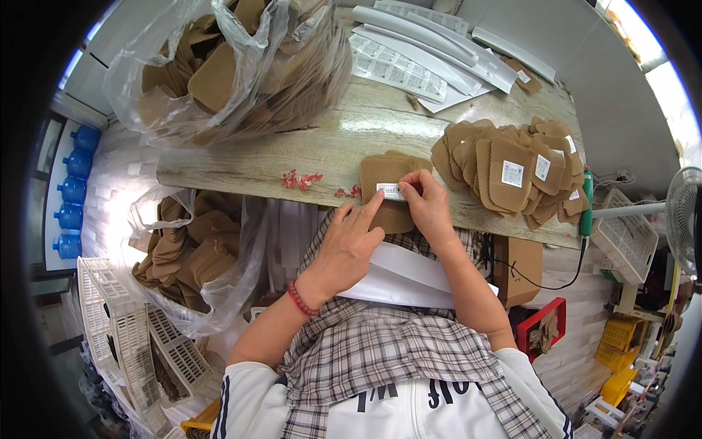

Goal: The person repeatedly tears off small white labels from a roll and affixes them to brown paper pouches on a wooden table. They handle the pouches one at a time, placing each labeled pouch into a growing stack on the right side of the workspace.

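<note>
On the near edge of the table lies a tan, textured flat pad point(380, 167) with rounded corners, with more pads partly visible under it. A small white printed label point(391, 191) sits across its middle. My right hand point(429, 207) pinches the label's right end between thumb and forefinger. With its index fingertip, my left hand point(346, 247) touches the label's left end; its other fingers are loosely bent and apart, holding nothing. White sheets point(402, 274) rest on my lap below the hands. To the right, a heap of similar pads point(504, 157) has white labels on several of them.
A clear plastic bag point(248, 80) of pads stands at the far left; another bag point(197, 249) hangs below. Paper and label sheets point(431, 58) lie at the back. A green-handled tool point(587, 201) with a cord is at the right edge. Red scraps point(300, 179) dot the table.
</note>
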Demonstrator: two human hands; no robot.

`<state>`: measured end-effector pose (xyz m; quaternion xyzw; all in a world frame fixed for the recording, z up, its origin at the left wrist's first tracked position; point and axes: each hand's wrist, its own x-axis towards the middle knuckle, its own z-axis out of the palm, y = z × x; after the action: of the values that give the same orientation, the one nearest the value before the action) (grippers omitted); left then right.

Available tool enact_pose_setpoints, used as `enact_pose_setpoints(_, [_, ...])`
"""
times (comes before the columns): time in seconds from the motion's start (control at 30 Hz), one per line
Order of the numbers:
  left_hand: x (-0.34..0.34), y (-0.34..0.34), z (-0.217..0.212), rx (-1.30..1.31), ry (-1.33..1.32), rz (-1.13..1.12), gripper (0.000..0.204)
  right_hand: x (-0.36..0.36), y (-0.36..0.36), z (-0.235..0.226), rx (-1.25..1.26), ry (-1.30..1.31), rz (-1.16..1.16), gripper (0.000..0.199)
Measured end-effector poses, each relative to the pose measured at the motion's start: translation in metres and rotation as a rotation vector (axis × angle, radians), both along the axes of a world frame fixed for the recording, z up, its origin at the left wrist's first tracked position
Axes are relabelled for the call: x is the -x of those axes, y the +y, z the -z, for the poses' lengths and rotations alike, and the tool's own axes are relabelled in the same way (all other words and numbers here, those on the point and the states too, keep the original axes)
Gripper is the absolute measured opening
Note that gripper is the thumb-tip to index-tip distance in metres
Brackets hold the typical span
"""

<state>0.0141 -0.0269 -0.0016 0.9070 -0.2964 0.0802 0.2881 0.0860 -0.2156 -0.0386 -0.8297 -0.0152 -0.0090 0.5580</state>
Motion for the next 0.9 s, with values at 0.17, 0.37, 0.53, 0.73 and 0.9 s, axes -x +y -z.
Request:
enact_pose_setpoints(0.17, [0.001,0.000,0.000,-0.016,-0.034,0.016,0.005,-0.001,0.000,0.000,-0.027,0.025,-0.005,0.011])
enact_pose_setpoints(0.37, [0.002,-0.001,-0.001,-0.026,-0.041,0.010,0.006,0.000,0.001,-0.001,-0.034,0.031,0.011,0.011])
enact_pose_setpoints(0.53, [0.002,-0.001,-0.002,-0.033,-0.045,0.007,0.005,0.001,0.002,-0.001,-0.043,0.024,0.024,0.010])
enact_pose_setpoints(0.73, [0.002,-0.001,-0.003,-0.020,-0.037,0.011,0.005,-0.003,-0.001,0.011,-0.092,0.043,0.043,0.012])
enact_pose_setpoints(0.9, [0.002,0.000,-0.002,-0.040,-0.037,0.012,0.006,-0.004,0.000,0.009,-0.088,0.055,0.024,0.010])
